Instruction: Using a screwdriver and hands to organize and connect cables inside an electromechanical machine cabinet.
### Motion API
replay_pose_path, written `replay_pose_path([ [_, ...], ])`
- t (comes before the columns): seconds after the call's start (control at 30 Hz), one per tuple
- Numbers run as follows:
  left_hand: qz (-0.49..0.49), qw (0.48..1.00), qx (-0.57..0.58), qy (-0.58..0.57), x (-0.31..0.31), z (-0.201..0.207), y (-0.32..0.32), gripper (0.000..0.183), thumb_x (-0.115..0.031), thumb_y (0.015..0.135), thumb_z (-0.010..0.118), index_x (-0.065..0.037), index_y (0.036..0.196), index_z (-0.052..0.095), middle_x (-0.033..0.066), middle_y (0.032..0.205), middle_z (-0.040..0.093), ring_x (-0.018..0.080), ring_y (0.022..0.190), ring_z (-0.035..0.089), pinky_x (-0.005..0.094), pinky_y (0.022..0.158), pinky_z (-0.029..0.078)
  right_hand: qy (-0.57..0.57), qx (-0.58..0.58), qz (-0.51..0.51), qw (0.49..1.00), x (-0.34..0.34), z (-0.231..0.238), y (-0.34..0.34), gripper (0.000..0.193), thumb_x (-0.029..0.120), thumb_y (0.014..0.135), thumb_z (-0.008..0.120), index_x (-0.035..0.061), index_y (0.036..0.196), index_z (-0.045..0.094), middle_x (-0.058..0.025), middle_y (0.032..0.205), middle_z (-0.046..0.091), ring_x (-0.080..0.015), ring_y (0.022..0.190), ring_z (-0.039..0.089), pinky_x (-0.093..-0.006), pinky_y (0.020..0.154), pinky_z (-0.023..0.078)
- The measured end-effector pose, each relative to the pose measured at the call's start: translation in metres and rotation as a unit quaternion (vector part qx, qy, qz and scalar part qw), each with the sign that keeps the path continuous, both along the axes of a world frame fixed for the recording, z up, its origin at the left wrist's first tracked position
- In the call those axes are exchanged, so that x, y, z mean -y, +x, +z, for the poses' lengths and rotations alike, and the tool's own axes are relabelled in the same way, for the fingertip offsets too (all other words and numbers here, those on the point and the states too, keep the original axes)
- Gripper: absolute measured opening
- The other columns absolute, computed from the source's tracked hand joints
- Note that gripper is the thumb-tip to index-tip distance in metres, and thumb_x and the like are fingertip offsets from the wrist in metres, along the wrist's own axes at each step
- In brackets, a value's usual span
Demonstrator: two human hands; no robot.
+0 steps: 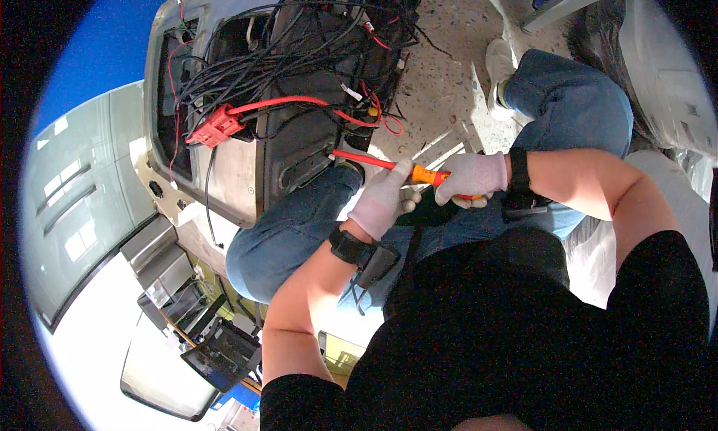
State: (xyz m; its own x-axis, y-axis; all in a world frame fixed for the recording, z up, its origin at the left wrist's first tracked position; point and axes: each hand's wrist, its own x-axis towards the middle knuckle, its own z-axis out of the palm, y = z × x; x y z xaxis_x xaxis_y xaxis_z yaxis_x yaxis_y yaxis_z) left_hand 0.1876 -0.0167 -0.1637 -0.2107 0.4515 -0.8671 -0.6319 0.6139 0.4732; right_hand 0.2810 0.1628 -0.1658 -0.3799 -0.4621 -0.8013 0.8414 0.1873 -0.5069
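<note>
A screwdriver (425, 175) with an orange-and-red handle and a long red-sleeved shaft lies across in front of my body, its tip pointing left toward a grey-black housing (299, 143). My right hand (475, 176), in a pale glove, is closed around the handle. Also gloved, my left hand (383, 197) is closed on the tool where shaft and handle meet. Beyond the tip, a red plug connector (217, 126) with a thick red cable (288, 99) rests on the housing. The tip seems close to the housing's near corner; contact cannot be made out.
Tangled black cables (299, 53) are heaped over the housing, with thin red wires among them. A metal frame (238, 182) edges it at left. Speckled floor (441, 72) lies ahead. A black chair (224, 352) stands at lower left, and plastic-wrapped material (662, 79) at right.
</note>
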Motion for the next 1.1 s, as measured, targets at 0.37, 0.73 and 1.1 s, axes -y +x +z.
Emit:
replay_pose_path([
  [0.37,0.101,0.981,0.161,-0.026,-0.011,0.000,0.005,0.046,-0.048,0.092,0.038,-0.009,0.112,0.051,0.0007,0.077,0.053,0.0071,0.053,0.043,0.0174,0.043,0.035,-0.029,-0.041,0.000,0.999,-0.002,-0.005,0.001,0.026,0.031,0.072,0.061,0.0067,0.079,0.056,-0.0029,0.052,0.053,-0.0139,0.036,0.049,-0.0260,0.031,0.037],
  [0.73,0.099,0.980,0.173,-0.025,-0.010,-0.003,0.004,0.039,-0.045,0.092,0.042,-0.008,0.096,0.053,0.0015,0.064,0.047,0.0083,0.046,0.042,0.0182,0.035,0.030,-0.108,0.001,-0.018,0.994,0.000,-0.016,0.004,0.046,0.055,0.081,0.050,0.0098,0.079,0.055,-0.0038,0.050,0.052,-0.0128,0.032,0.045,-0.0252,0.028,0.033],
  [1.1,0.029,0.996,0.080,-0.029,-0.019,0.013,0.009,0.035,-0.042,0.092,0.045,-0.010,0.078,0.047,-0.0020,0.056,0.041,0.0060,0.040,0.035,0.0183,0.035,0.028,-0.246,0.104,-0.059,0.962,-0.004,-0.017,0.001,0.078,0.079,0.076,0.017,0.0133,0.097,0.054,-0.0075,0.053,0.051,-0.0145,0.031,0.044,-0.0245,0.025,0.034],
])
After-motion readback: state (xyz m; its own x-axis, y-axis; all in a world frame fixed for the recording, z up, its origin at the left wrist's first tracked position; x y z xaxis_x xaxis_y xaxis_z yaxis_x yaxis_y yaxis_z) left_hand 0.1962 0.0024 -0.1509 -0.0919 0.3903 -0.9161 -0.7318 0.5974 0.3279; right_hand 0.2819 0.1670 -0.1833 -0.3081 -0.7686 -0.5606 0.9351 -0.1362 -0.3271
